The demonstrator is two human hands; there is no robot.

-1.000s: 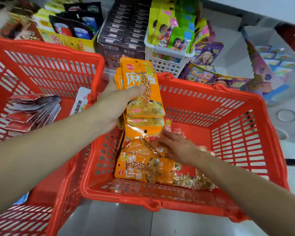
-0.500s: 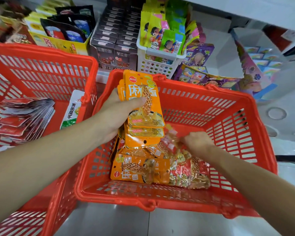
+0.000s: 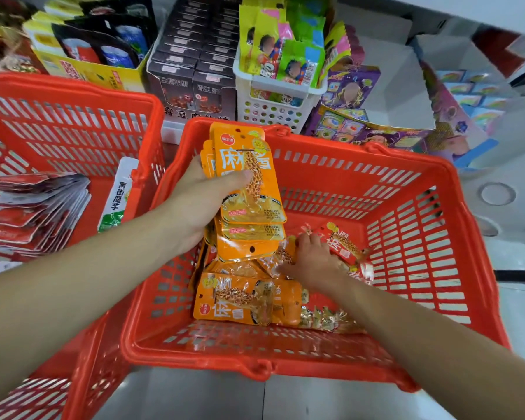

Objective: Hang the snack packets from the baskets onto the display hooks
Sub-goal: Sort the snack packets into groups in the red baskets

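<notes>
Several packets (image 3: 246, 189) pinched in our left hand (image 3: 194, 204) over the basket (image 3: 406, 207) sit staggered and could slide out while our right hand (image 3: 312, 262), whose grip we cannot tell, reaches among loose packets (image 3: 246, 301) below.

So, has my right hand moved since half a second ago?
Yes. The right hand moved left across the red basket, back toward the orange packet pile.
</notes>
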